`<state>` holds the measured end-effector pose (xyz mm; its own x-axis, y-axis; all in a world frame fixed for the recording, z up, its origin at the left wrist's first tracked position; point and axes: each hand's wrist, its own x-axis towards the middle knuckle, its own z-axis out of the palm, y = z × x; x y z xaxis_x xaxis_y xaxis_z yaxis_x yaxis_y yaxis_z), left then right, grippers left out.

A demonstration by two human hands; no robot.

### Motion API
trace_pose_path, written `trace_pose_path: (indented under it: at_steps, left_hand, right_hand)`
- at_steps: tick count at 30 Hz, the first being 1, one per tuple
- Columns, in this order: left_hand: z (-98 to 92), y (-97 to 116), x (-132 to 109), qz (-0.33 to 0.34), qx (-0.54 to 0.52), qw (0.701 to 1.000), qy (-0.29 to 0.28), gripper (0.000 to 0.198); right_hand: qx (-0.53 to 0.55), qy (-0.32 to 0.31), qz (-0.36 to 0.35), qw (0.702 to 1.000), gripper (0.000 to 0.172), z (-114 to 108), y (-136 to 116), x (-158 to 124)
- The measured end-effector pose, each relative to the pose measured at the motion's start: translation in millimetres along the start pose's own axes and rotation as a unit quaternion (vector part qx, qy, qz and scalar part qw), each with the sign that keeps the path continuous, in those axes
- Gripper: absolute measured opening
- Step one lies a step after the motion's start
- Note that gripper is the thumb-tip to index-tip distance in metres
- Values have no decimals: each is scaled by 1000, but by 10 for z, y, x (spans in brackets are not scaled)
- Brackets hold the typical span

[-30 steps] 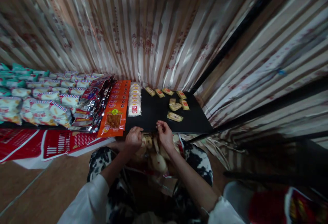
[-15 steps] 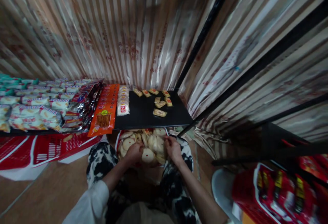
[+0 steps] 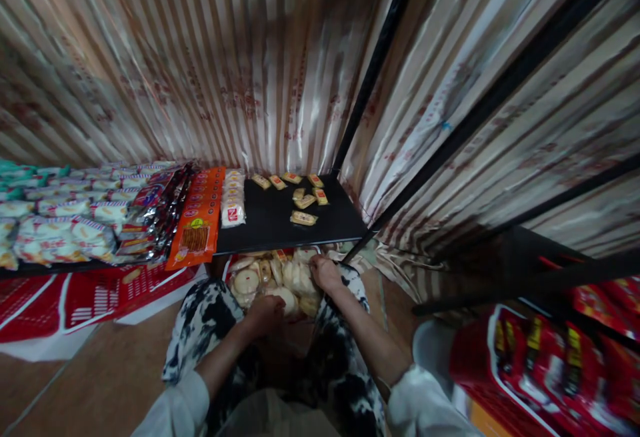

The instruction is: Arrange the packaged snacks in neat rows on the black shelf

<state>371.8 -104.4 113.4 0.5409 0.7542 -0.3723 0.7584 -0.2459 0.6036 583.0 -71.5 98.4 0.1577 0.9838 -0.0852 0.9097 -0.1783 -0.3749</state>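
The bag of round, pale snack packs sat open between the person's knees, just under the front edge of the black shelf. The left hand lay at the bag's 6 o'clock edge, knuckles up and fingers curled down among the packs; whether it had hold of one could not be told. The right hand rested at the bag's 3 o'clock side, fingers bent over the packs there, their grip hidden too. On the shelf, at 12 o'clock from the bag, lay loose yellow bars, some near the back and one closer to the front. At 11 o'clock stood a row of white packs, with orange packs just beside it. Farther toward 10 o'clock lay dark foil packs, then striped white packs. Red baskets lay flat on the floor at 9 o'clock. A red crate of packs showed at 4 o'clock, well apart. A striped curtain hung behind the shelf.
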Motion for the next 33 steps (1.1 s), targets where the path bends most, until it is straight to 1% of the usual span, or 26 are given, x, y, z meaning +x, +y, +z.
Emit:
trace_pose_path:
  at_steps: [3,6,8,10,13,15,17,19,21,25,27,29,33]
  left_hand:
    - [31,-51,-20,1,-8,1000,-8,31]
    - [10,-125,-25,-44,-28,999,4,29]
    - [-16,-191,-29,-79,-45,996,23,27]
    - [-36,-273,-45,-108,-63,990,64,26]
    - [-49,-435,-97,-157,-76,971,165,24]
    - [-56,-563,-135,-194,-77,950,230,25]
    - [-72,-692,-158,-224,-83,933,270,33]
    - [-97,-809,-158,-231,-95,926,284,38]
    - [-119,-903,-137,-224,-114,925,285,40]
    - [-113,-1004,-73,-208,-186,920,275,43]
    - [-86,-1019,-46,-193,-212,919,272,43]
    - [-52,-1023,-31,-185,-214,916,283,40]
    - [22,-1037,-50,-179,-195,913,310,32]
  right_hand:
    - [9,6,-23,1000,22,49,-110,-41]
    - [36,16,-77,996,23,125,-188,-104]
    - [55,25,-106,993,23,185,-215,-150]
    - [77,38,-130,988,24,243,-246,-200]
    - [123,50,-181,974,24,324,-358,-290]
    - [155,36,-218,963,24,380,-486,-357]
    - [176,3,-238,955,24,449,-634,-411]
    - [183,-29,-240,953,24,539,-773,-434]
    - [182,-50,-230,955,26,651,-878,-424]
    - [169,-66,-193,964,32,899,-969,-375]
    - [167,-65,-185,966,37,1001,-971,-367]
    - [179,-54,-185,965,40,1067,-968,-377]
    - [214,-22,-177,960,38,1066,-996,-409]
